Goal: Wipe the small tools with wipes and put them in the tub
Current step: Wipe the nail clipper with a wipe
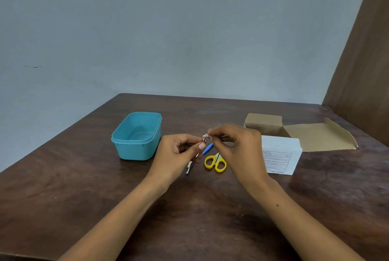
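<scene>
Both hands meet above the middle of the tabletop (84, 176), each grip pinched on something small. Fingers of the left hand (179, 151) press together on a thin metal tool (205, 139); it is too small and blurred to name, and its long axis seems to run from upper right to lower left. Fingertips of the right hand (233, 144) close on a small white wipe (205, 135) touching the tool's upper end.

Three more tools lie on the wood beneath the hands: one pair of yellow-handled scissors (215, 162), blades pointing away; one blue-handled tool (207, 148), slanting up to the right; and one small silver tool (189, 167), nearly lengthwise. One open turquoise tub (136, 136) stands to the left, well apart. One white box (281, 155) with an open cardboard flap (315, 136) sits to the right.

Dark brown wood grain covers the surface. Behind it rises a plain pale grey wall (168, 29), with a brown panel (362, 50) at right.
</scene>
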A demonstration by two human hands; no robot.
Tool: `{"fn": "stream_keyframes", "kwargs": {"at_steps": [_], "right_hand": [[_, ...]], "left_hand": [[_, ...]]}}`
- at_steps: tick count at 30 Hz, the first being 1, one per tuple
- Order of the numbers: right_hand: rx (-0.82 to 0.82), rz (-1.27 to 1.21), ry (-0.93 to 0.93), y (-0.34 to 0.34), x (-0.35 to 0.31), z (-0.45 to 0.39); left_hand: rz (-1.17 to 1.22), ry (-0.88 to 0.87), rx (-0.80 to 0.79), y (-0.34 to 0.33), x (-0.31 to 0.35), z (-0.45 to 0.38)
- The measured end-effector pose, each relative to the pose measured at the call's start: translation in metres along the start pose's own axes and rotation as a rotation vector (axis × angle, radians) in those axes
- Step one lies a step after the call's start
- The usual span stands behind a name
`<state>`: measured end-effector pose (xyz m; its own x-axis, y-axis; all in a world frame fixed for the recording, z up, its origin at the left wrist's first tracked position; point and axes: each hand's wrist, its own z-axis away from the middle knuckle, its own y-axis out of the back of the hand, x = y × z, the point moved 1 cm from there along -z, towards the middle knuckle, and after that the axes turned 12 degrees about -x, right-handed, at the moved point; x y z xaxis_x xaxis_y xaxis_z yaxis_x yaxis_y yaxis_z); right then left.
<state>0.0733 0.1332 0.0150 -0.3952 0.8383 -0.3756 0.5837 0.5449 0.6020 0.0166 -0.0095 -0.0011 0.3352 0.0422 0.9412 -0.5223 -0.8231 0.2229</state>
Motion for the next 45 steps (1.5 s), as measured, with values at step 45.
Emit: {"fn": "stream_keyframes", "kwargs": {"at_steps": [45], "right_hand": [[-0.093, -0.277, -0.180, 0.004, 0.001, -0.005]], "left_hand": [[0.368, 0.231, -0.116, 0.003, 0.009, 0.005]]}}
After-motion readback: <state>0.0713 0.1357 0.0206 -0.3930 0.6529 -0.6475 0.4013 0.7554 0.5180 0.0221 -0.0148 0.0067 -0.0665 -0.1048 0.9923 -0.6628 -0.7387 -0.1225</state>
